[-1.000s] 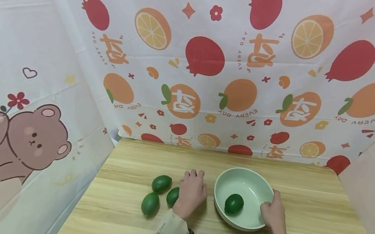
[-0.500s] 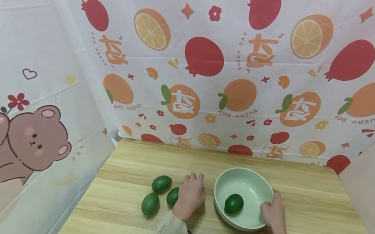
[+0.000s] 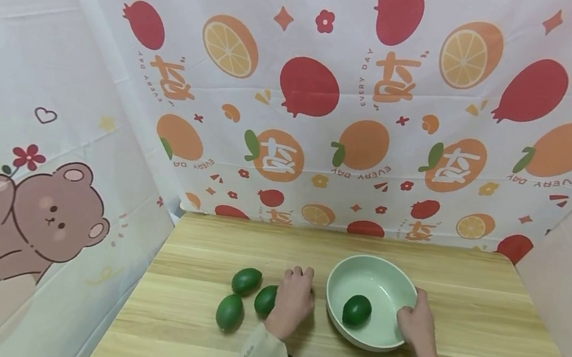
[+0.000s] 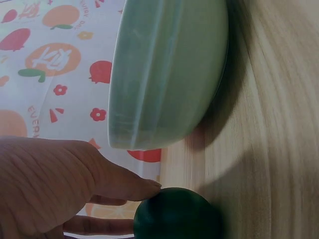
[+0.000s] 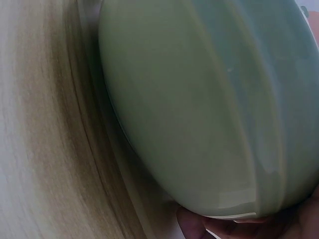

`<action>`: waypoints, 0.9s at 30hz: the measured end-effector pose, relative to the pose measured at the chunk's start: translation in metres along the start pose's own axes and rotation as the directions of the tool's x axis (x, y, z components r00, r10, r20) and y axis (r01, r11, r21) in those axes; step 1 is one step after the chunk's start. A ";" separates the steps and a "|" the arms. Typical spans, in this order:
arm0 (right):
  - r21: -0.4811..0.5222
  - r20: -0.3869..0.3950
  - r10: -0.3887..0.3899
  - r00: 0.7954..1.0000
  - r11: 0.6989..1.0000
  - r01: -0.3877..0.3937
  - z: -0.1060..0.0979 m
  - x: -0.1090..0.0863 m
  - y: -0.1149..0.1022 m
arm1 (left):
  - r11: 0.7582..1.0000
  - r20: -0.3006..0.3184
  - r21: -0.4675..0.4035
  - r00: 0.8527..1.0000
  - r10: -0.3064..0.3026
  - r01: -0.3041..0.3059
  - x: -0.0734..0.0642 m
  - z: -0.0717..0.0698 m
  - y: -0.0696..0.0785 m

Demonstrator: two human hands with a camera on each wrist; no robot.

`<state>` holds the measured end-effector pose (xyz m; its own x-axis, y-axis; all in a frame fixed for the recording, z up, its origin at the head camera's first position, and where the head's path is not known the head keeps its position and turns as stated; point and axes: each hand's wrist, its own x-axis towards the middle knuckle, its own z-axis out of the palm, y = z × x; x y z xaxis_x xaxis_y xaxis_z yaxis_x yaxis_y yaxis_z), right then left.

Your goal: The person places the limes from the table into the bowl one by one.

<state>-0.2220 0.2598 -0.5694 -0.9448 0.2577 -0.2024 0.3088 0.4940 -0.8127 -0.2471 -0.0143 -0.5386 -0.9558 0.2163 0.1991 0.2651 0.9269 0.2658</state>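
My left hand (image 3: 292,304) is bent over the table, left of a pale green bowl (image 3: 384,321). In the left wrist view its thumb and fingers pinch a dark green lime (image 4: 174,215), cut off by the lower edge. The head view mostly hides this lime under the hand. With the thumb over the rim, my right hand (image 3: 417,329) grips the bowl's right side; fingers curl against the outside in the right wrist view. One lime (image 3: 357,311) lies inside the bowl.
Left of my left hand lie a lime (image 3: 246,281) towards the back, another lime (image 3: 229,312) nearer me, and a third lime (image 3: 265,300) partly covered by the hand. Behind the wooden table (image 3: 485,332) hangs a fruit-print cloth (image 3: 342,100).
My left hand has shifted slightly to the right and nearer me, its fingers drawn in more; more of the lime beside it shows. The right hand and bowl stay put.
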 end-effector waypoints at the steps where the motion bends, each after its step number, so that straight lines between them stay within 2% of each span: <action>1: 0.003 0.002 0.004 1.000 1.000 -0.004 0.000 0.000 0.000 | 1.000 0.004 -0.004 1.000 0.002 -0.002 0.000 0.000 0.000; 14: 0.006 0.002 0.014 1.000 1.000 -0.014 0.000 0.001 0.001 | 1.000 0.055 -0.014 0.998 -0.017 0.018 -0.006 0.007 0.008; 23: 0.013 -0.003 0.011 1.000 1.000 -0.011 0.000 0.002 0.003 | 0.997 0.065 -0.076 0.998 -0.022 0.027 -0.014 0.007 0.010; 27: 0.014 -0.002 0.011 1.000 1.000 -0.011 0.000 0.002 0.003 | 0.991 0.108 -0.127 0.994 -0.030 0.044 -0.017 0.007 0.010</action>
<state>-0.2232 0.2614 -0.5723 -0.9410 0.2650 -0.2105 0.3180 0.4791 -0.8181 -0.2293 -0.0065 -0.5458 -0.9716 0.2198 0.0880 0.2366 0.8891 0.3918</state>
